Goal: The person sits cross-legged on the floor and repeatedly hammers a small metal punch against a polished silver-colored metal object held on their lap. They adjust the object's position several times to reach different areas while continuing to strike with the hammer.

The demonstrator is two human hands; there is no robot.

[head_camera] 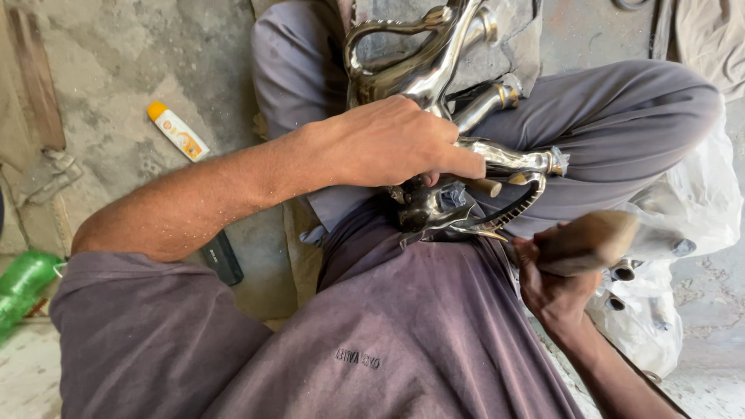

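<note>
1. Metal fitting (450, 116): one shiny, curved, chrome-like piece with several spouts and loops lies across the seated person's lap, between the two knees.
2. One left hand (396, 143) rests on top of the fitting, its grip closed over the middle of the piece, fingers curled toward the right.
3. One right hand (555, 279) sits just beside the fitting's lower edge, its grip wrapped around one brown wooden handle (586, 240); the handle is blurred, so what tool it belongs to cannot be told.
4. One small brass-coloured stub (487, 187) juts out just under the left hand's fingertips.
5. One white plastic bag (683, 225) lies by the right knee, holding what look like at least three short metal tube ends (623, 271).
6. One white tube with an orange cap (178, 132) lies on the concrete floor (116, 70), well apart from the hands.
7. One dark flat object (221, 256) lies under the left forearm.
8. One green plastic bottle (22, 283) shows at the left edge.
</note>
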